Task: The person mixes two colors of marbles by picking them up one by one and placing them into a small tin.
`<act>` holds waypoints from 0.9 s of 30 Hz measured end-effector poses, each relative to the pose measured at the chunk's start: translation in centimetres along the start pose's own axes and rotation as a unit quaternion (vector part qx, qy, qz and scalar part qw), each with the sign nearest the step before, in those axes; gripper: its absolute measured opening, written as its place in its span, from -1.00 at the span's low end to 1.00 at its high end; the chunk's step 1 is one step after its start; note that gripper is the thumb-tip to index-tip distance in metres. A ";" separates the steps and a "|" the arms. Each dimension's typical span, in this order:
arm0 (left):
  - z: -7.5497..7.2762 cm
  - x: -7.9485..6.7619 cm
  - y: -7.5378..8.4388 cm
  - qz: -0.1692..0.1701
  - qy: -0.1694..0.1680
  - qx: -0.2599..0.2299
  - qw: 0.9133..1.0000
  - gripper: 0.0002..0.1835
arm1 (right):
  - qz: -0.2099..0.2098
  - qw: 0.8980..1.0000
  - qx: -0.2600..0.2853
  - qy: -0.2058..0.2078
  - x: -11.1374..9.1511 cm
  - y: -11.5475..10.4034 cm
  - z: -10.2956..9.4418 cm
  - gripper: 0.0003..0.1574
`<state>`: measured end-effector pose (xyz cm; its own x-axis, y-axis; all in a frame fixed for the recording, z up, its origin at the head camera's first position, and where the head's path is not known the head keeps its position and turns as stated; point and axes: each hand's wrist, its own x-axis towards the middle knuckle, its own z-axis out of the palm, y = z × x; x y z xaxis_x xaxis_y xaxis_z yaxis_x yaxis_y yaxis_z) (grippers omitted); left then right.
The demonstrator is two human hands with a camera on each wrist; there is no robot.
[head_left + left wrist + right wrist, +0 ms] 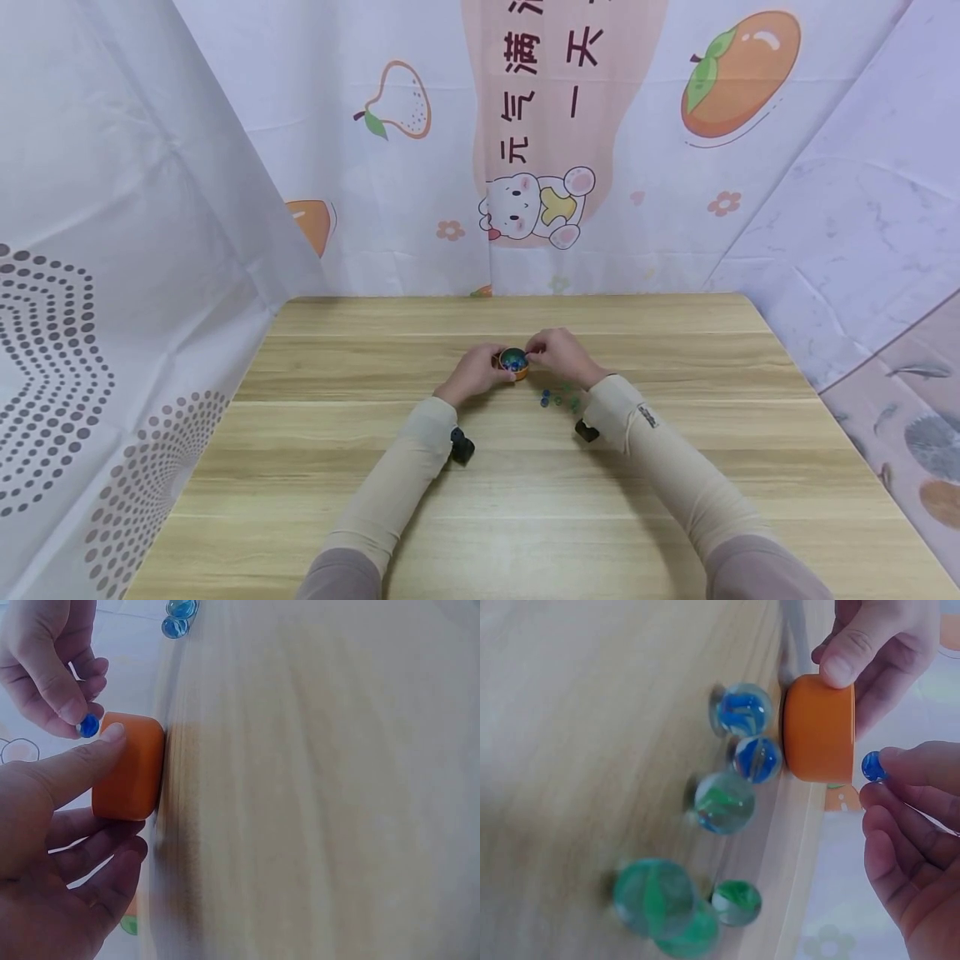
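Note:
A small orange bowl (817, 731) stands upright on the table, and in the head view blue marbles (513, 365) show inside it. My left hand (477, 371) holds the bowl from the left, thumb on the near wall and fingers around the far side. Over by the bowl's right rim, my right hand (566, 357) pinches a blue marble (871, 766) between thumb and forefinger. In the right wrist view, two blue-streaked marbles (744, 709) lie nearest the bowl. Several green-streaked marbles (655, 898) are scattered farther off, under the right forearm.
The wooden table (517, 517) runs back to a printed white curtain (420, 200). More cloth hangs along the left side (135, 275) and right side (862, 250). A black wrist camera (462, 447) sits on the left sleeve, another camera (587, 430) on the right.

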<state>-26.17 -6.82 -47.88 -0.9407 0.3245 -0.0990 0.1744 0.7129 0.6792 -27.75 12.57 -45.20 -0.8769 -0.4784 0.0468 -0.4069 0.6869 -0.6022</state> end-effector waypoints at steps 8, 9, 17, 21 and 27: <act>0.2 0.1 -0.1 0.001 -0.002 -0.002 1.000 -0.54 | -0.007 1.000 -0.009 -0.015 0.2 0.0 0.6 -0.84; 0.2 0.0 -0.1 0.001 -0.003 -0.002 1.000 -0.54 | -0.006 1.000 -0.011 -0.016 0.3 0.0 0.7 -0.84; 0.2 0.1 -0.1 0.011 -0.001 -0.001 1.000 -0.53 | -0.006 1.000 -0.026 -0.010 0.1 -0.2 0.7 -0.83; 0.2 0.2 -0.2 0.007 -0.001 -0.003 1.000 -0.51 | -0.003 1.000 -0.026 -0.008 0.0 -0.2 0.6 -0.82; 0.2 0.2 -0.3 0.003 0.005 -0.001 1.000 -0.38 | -0.004 1.000 -0.020 -0.006 -0.1 0.0 0.2 -0.81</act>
<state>-26.37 -6.85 -48.20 -0.9424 0.3224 -0.0888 0.1789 0.7103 0.6807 -27.59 12.54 -45.41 -0.8705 -0.4903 0.0423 -0.4242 0.7041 -0.5695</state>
